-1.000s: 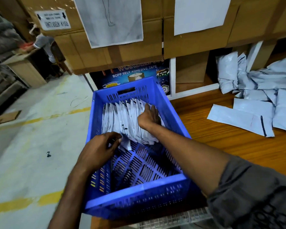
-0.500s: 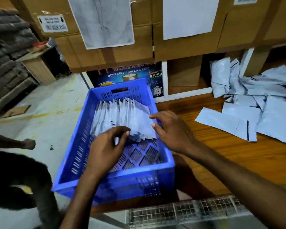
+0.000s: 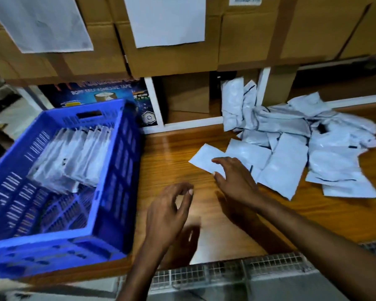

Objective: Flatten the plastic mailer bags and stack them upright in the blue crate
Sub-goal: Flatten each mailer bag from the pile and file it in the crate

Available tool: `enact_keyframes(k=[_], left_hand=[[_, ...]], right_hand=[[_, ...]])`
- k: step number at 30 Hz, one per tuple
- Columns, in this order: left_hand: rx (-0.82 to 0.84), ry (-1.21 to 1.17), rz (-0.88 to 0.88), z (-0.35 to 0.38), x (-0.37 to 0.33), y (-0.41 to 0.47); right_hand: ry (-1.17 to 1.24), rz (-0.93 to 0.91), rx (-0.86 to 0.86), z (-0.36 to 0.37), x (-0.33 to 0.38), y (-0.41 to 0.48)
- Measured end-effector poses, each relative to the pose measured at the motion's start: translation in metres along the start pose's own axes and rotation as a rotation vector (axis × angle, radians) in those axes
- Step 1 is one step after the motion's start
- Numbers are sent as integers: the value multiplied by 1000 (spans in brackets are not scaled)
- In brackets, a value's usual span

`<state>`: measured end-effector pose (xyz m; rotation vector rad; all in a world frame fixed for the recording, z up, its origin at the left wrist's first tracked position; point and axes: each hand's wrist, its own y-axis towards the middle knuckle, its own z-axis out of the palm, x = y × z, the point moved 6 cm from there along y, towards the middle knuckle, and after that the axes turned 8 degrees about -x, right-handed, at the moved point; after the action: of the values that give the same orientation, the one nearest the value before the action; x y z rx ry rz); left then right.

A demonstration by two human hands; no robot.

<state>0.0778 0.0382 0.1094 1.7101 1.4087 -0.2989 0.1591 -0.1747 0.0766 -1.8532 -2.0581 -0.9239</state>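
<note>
The blue crate (image 3: 115, 192) stands at the left end of the wooden table (image 3: 172, 153), with a row of flattened white mailer bags (image 3: 74, 157) standing upright in its far half. A loose heap of crumpled mailer bags (image 3: 302, 144) lies on the table at the right. My right hand (image 3: 234, 181) reaches over the nearest flat mailer bag (image 3: 204, 159), fingers spread and touching its near edge. Over bare table beside the crate hovers my left hand (image 3: 167, 211), fingers loosely curled and holding nothing.
Taped cardboard boxes (image 3: 174, 57) with white paper sheets (image 3: 165, 20) stack up behind the table. A dark adhesive-tape carton (image 3: 109, 92) stands behind the crate. A wire mesh panel (image 3: 226, 272) runs along the table's near edge.
Both hands have left the crate and moved right over the table. My right hand now reaches the loose mailer bag nearest the crate. The view has swung to the right.
</note>
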Motion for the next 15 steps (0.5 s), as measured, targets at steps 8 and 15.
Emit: enact_keyframes(k=[8, 15], left_hand=[[285, 481, -116, 76, 72, -46], [184, 440, -127, 71, 73, -40]], right_hand=[[-370, -38, 218, 61, -77, 41], [-277, -193, -82, 45, -55, 41]])
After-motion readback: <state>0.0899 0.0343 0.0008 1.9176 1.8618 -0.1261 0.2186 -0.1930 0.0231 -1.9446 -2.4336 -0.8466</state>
